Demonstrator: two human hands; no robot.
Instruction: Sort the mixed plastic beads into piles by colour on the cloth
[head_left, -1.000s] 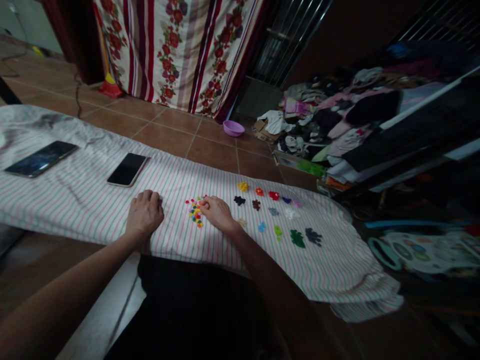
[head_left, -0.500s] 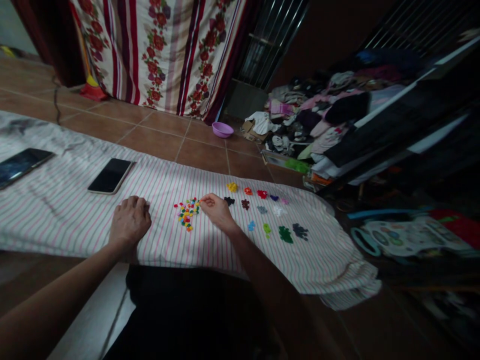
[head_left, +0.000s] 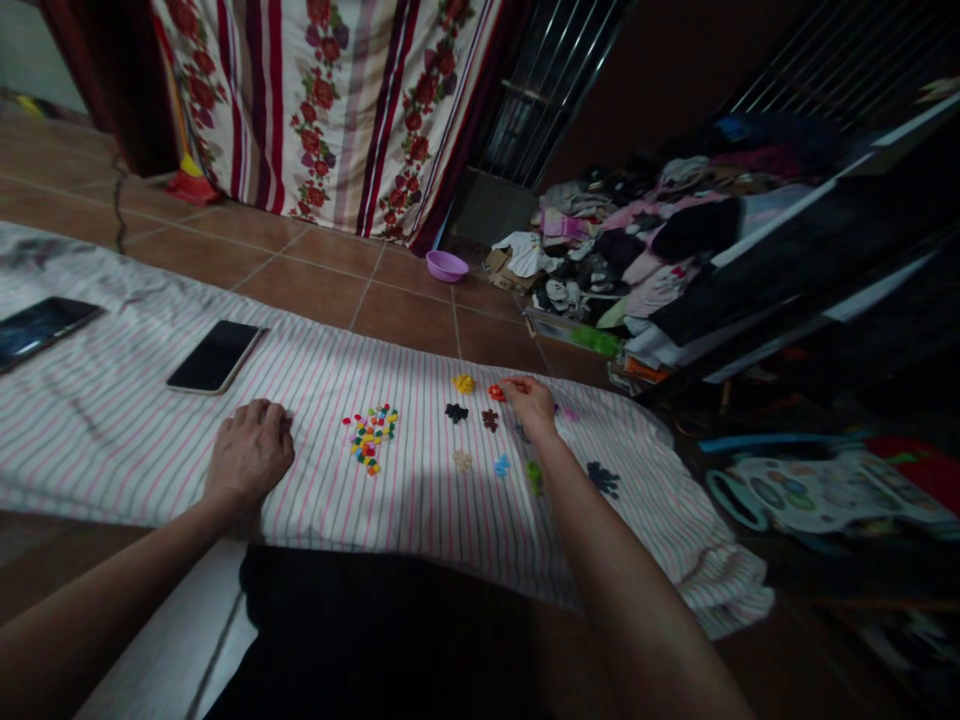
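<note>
My right hand (head_left: 531,405) is pinched at the orange pile (head_left: 496,393); whatever its fingertips hold is too small to make out. My left hand (head_left: 251,452) rests palm down on the striped cloth (head_left: 315,500), left of a mixed pile of small colored pieces (head_left: 371,438). Around my right hand lie single-color piles: yellow (head_left: 464,384), black (head_left: 456,413), brown (head_left: 490,420), beige (head_left: 461,461), light blue (head_left: 502,465), lime green (head_left: 533,476) and dark grey (head_left: 602,479). My right hand and forearm hide some of the other piles.
A phone (head_left: 216,356) and a dark tablet-like device (head_left: 45,328) lie on the cloth at left. Beyond it, a purple basin (head_left: 447,266) stands on the tiled floor near a floral curtain (head_left: 322,110). Heaped clothes (head_left: 622,230) are at the back right.
My right hand has moved right, from the edge of the mixed pile to the orange pile. The beige pile, hidden before, now shows. My left hand stays down on the cloth.
</note>
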